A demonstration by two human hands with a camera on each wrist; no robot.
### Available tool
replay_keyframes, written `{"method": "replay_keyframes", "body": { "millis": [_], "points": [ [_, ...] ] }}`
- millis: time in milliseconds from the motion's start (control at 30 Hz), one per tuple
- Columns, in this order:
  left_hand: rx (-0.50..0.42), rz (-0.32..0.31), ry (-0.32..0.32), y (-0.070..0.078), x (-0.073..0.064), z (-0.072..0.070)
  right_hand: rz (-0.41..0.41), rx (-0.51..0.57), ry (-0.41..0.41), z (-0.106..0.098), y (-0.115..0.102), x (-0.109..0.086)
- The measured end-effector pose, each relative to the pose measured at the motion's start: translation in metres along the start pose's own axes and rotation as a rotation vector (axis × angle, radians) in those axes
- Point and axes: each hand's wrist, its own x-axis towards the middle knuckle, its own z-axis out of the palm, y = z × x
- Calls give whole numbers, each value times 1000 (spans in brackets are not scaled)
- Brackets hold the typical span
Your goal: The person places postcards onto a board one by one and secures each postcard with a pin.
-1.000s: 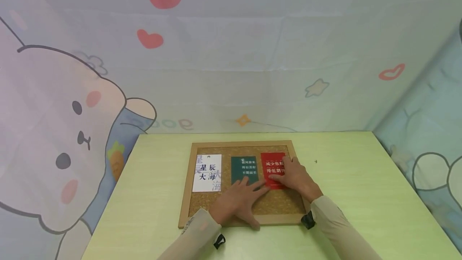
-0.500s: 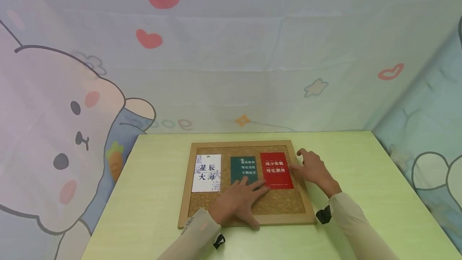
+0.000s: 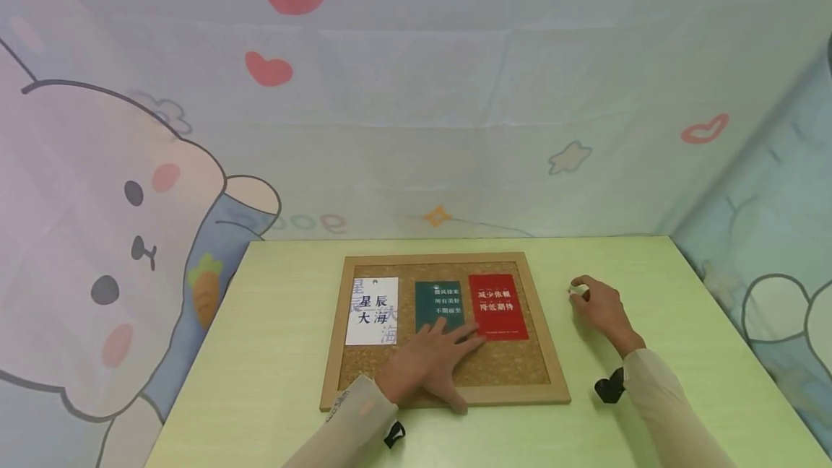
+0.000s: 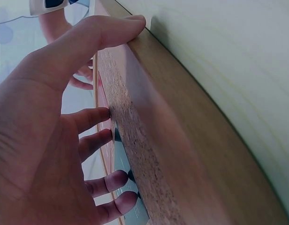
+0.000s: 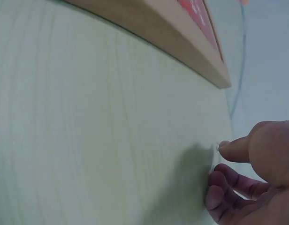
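My left hand [image 3: 434, 361] rests spread over the lower part of a cork board [image 3: 500, 367]. Its thumb lies on the front wooden frame [image 4: 163, 61], and its fingertips reach the lower edges of a green card [image 3: 437, 302] and a red card [image 3: 499, 309]. A white card [image 3: 373, 311] lies left of them on the cork. Right of the board, my right hand [image 3: 601, 309] is low over the table, thumb and fingers curved inward. A tiny pale bit [image 5: 218, 146] shows at the thumb tip; I cannot tell whether the fingers grip it.
The board lies on a pale green table [image 3: 279, 352] with light wood grain. Behind and at the sides hangs a printed cloth [image 3: 416, 107] with hearts and a cartoon animal. Dark straps [image 3: 611, 386] sit on both wrists.
My right hand has left the red card and moved right, off the board, to where a tiny thing lay on the table. The left hand and the cards have stayed put.
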Motion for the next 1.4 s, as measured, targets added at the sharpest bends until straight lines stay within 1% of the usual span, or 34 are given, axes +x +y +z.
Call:
{"method": "replay_keyframes", "body": {
  "millis": [133,300,433,633,767,900,967,1033,1167,1400],
  "points": [
    [-1,-17,-13,0,1,1,-6,8,17,3,6,1],
    [6,-14,-16,-1,2,1,11,30,20,4,7,4],
    [15,-15,-21,-2,3,2,29,20,28,5,7,5],
    [19,-15,-19,-2,3,3,18,8,49,6,6,6],
    [38,-9,-13,-2,2,1,16,4,36,7,5,7],
    [20,-10,-16,-1,0,-1,27,-6,22,8,2,10],
    [3,-10,-15,-1,-1,-1,13,-4,27,9,-1,14],
    [0,-7,-14,-1,-1,-1,-21,4,34,11,-6,18],
    [2,0,-8,-2,-1,0,-87,31,37,16,-23,27],
    [-7,-3,-17,-3,1,0,-120,84,12,27,-56,41]
  ]
}}
